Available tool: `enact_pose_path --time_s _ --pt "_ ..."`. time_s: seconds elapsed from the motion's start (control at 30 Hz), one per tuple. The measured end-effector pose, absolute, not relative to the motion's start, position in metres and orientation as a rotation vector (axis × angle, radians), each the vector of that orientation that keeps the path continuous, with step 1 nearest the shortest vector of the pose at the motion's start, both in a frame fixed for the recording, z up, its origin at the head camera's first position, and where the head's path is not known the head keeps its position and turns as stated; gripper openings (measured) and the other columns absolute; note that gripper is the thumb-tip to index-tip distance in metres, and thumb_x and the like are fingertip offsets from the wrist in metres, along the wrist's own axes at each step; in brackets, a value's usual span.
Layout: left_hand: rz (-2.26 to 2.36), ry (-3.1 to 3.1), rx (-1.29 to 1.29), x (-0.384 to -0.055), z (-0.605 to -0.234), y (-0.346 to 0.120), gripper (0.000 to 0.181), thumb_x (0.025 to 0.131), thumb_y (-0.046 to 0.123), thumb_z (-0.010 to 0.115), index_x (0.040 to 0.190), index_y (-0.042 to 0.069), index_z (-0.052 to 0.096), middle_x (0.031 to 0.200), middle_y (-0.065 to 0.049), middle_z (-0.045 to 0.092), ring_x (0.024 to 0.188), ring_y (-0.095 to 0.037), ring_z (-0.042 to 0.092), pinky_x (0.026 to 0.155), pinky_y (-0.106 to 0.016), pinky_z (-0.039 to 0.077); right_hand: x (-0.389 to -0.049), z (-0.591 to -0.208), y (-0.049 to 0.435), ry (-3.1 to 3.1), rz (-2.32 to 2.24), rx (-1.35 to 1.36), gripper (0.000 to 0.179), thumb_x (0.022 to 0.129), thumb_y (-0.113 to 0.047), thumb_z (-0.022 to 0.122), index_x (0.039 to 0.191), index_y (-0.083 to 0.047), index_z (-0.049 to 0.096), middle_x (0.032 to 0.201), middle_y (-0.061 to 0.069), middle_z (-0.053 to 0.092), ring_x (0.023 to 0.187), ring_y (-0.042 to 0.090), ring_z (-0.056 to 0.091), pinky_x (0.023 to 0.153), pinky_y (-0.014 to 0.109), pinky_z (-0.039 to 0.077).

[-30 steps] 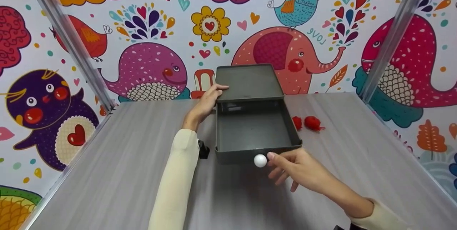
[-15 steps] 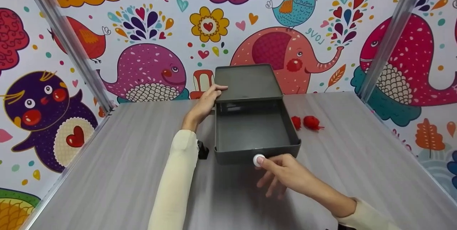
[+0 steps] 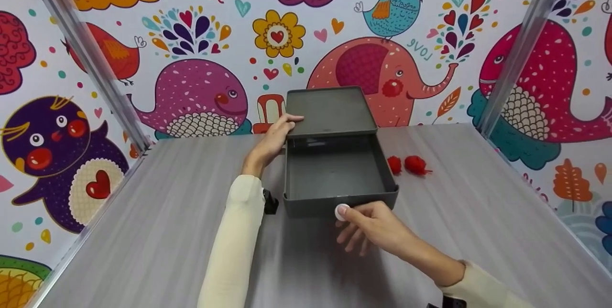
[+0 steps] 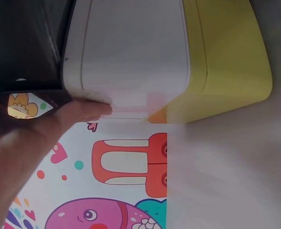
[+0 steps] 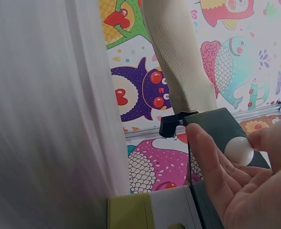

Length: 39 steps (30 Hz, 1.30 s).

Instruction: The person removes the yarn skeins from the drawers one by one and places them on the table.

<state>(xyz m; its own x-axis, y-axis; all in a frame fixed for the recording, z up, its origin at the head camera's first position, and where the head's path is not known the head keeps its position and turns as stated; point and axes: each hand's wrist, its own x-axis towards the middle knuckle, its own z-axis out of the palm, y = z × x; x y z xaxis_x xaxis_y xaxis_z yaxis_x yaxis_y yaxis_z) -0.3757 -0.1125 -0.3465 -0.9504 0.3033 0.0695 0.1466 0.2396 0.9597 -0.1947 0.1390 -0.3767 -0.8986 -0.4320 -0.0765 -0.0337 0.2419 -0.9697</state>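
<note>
left hand (image 3: 273, 141) spread, bracing the cabinet (image 3: 330, 109) at ten o'clock; right hand (image 3: 377, 225) loosely spread, thumbing the knob (image 5: 239, 151) at six (push square: the drawer (image 3: 311, 207) may skew).

Left hand (image 3: 276, 137): bare.
Right hand (image 3: 380, 227): bare.
Left sleeve (image 3: 233, 246): pale cream, long, close-fitting, finely ribbed in part.
Right sleeve (image 3: 482, 286): matching pale cream, ending short of the hand.
Left wrist camera (image 3: 270, 203): squared black casing, jutting beside the sleeve's end.
Right wrist camera (image 3: 454, 302): black, partly cut off by the head view's lower edge.
</note>
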Motion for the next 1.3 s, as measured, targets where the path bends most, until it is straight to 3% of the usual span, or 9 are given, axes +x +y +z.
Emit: enact_pose_path --time_s 0.13,0.33,0.9,1.3 --pt "1.813 2.361 0.424 -0.375 -0.346 -0.113 0.041 0.108 0.025 0.03 0.144 0.02 0.049 0.146 -0.013 0.042 0.116 -0.029 0.056 0.1 -0.047 0.051 -0.201 -0.375 0.137 2.198 -1.726 -0.415 0.047 0.1 -0.039 0.059 0.1 0.006 0.071 0.087 0.02 0.076 0.063 0.019 0.073 0.052 0.031 0.055" --pt "1.821 2.352 0.433 -0.376 -0.349 -0.113 0.041 0.108 0.025 0.031 0.144 0.02 0.049 0.152 -0.011 0.037 0.126 -0.029 0.048 0.107 -0.051 0.045 -0.209 -0.375 0.137 2.219 -1.753 -0.406 0.048 0.1 -0.038 0.059 0.1 0.008 0.07 0.088 0.02 0.076 0.065 0.019 0.073 0.053 0.03 0.055" --pt "1.814 2.349 0.436 -0.376 -0.346 -0.113 0.04 0.109 0.025 0.03 0.144 0.02 0.049 0.155 -0.01 0.035 0.125 -0.029 0.051 0.103 -0.05 0.049 -0.234 -0.372 0.128 2.378 -1.748 -0.387 0.049 0.098 -0.042 0.06 0.099 0.005 0.072 0.086 0.018 0.077 0.069 0.023 0.075 0.056 0.035 0.058" --pt "1.854 2.297 0.405 -0.374 -0.346 -0.112 0.041 0.108 0.024 0.03 0.145 0.02 0.048 0.133 -0.016 0.051 0.104 -0.023 0.062 0.091 -0.041 0.055 -0.26 -0.373 0.125 2.381 -1.794 -0.329 0.048 0.1 -0.041 0.058 0.102 0.006 0.07 0.083 0.017 0.076 0.065 0.019 0.074 0.054 0.03 0.057"
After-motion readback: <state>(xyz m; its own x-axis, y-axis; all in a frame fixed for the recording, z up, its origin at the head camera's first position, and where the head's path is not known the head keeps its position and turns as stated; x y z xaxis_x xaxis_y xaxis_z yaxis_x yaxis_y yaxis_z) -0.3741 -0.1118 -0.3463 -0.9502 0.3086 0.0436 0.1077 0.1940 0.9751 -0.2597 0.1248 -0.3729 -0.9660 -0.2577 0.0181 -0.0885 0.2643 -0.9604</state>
